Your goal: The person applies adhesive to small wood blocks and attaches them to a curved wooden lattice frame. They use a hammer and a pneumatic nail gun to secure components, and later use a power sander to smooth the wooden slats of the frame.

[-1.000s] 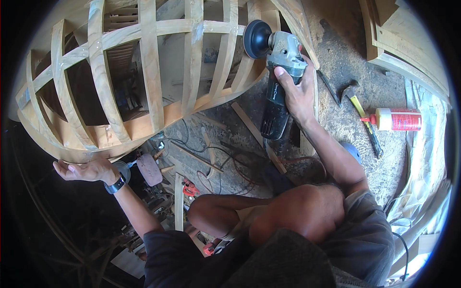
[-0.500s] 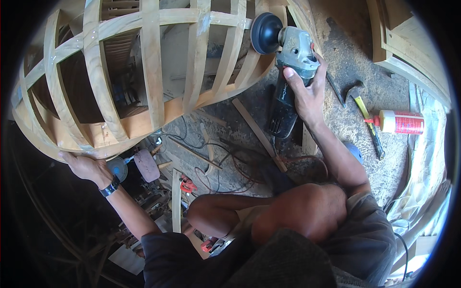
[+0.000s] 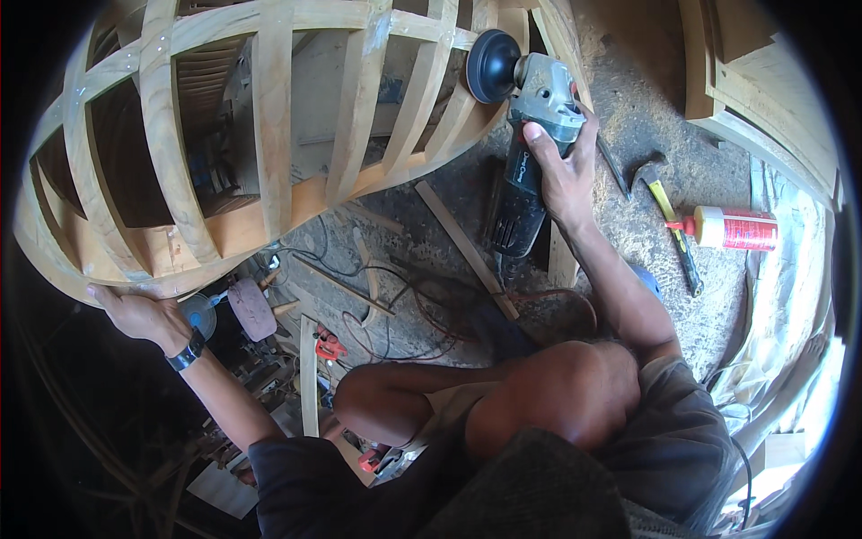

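Observation:
A curved wooden frame of crossed slats (image 3: 274, 135) fills the upper left. My right hand (image 3: 567, 175) is closed round the body of an angle grinder (image 3: 525, 171), thumb on its upper side. The grinder's round black disc pad (image 3: 493, 66) stands on edge by the frame's right end, against or very near a slat; contact is unclear. On the left, my left hand (image 3: 144, 316) grips the frame's lower rim (image 3: 171, 286), with the thumb along the edge and the other fingers partly hidden.
Right of the grinder lie a yellow-handled hammer (image 3: 669, 211) and a red-and-cream bottle (image 3: 732, 229) on a dusty floor. A wooden strip (image 3: 467, 251) and loose cords (image 3: 404, 280) lie below the frame. A small fan (image 3: 199, 314) is near my left wrist. A wooden structure (image 3: 763, 108) stands at upper right.
The scene has shifted slightly left in view. The grinder's disc sits slightly farther right relative to the slats. Both hands keep their holds.

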`<state>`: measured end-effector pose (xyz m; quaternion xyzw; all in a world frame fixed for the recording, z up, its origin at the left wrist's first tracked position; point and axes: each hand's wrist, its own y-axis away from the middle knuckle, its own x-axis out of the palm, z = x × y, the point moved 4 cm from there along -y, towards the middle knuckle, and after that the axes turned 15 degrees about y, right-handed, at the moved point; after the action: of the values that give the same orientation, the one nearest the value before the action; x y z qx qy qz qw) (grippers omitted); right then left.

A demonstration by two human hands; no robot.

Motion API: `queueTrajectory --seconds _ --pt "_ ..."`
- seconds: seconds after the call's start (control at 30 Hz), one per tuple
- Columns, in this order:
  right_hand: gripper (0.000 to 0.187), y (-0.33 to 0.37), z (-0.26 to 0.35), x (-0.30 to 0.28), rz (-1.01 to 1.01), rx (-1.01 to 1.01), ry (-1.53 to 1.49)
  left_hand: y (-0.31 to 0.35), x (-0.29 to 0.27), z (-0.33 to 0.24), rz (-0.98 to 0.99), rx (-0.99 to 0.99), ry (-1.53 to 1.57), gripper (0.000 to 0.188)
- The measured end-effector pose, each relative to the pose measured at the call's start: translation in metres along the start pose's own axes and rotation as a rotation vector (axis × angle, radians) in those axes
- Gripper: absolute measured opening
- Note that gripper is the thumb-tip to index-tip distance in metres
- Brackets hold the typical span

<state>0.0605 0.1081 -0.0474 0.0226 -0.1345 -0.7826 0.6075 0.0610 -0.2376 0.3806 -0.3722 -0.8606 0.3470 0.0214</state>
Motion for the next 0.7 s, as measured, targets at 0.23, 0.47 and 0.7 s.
queueTrajectory --seconds 0.23,0.47,0.7 --pt "0.076 0.007 -0.002 -0.002 0.046 0.155 -0.271 0.004 0.004 -0.003 -0.012 -0.01 -0.02 0.065" --pt "0.079 0.006 -0.011 0.006 0.035 0.112 -0.161 0.001 0.001 0.0 -0.013 -0.022 0.006 0.064" --pt "0.08 -0.002 0.007 0.005 0.068 0.078 -0.097 -0.003 -0.004 0.001 0.004 -0.011 -0.017 0.065"
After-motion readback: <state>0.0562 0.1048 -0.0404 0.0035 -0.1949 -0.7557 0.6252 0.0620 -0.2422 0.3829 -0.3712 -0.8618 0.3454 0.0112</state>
